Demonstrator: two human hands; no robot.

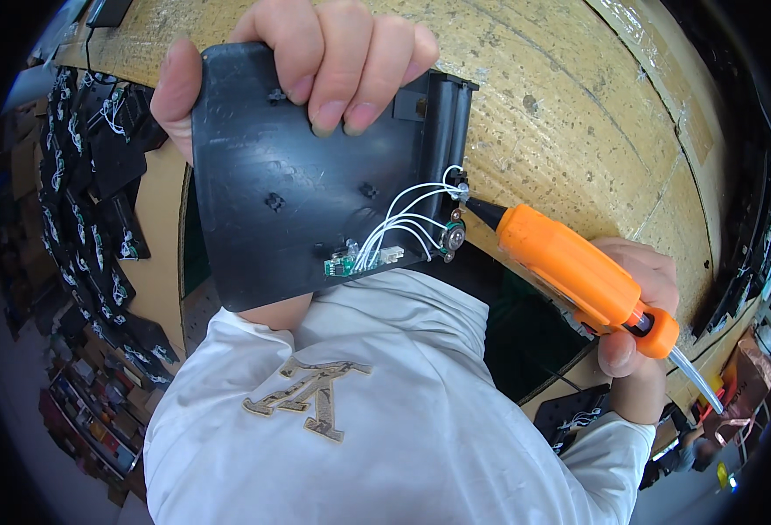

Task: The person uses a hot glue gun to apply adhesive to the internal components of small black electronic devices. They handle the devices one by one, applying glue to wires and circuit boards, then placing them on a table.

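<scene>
My left hand (333,61) grips a black plastic panel (307,166) by its far edge, the fingers curled over its upper face. A small green circuit board (340,266) with a white connector (391,255) sits near the panel's lower edge. White wires (396,219) arch from there to a round metal part (453,236) and to the right-hand corner. Closed around the handle of an orange hot glue gun (569,267) is my right hand (643,271). The gun's black nozzle (485,213) meets a clear blob (461,190) by the wire ends. A clear glue stick (696,381) protrudes from its rear.
Brown cardboard (569,114) covers the worktable. Many similar black panels with white wires (97,201) lie in rows at the left. Others line the right edge (753,210). Another wired panel (573,411) lies near my right elbow. Boxes (97,402) stand at the lower left.
</scene>
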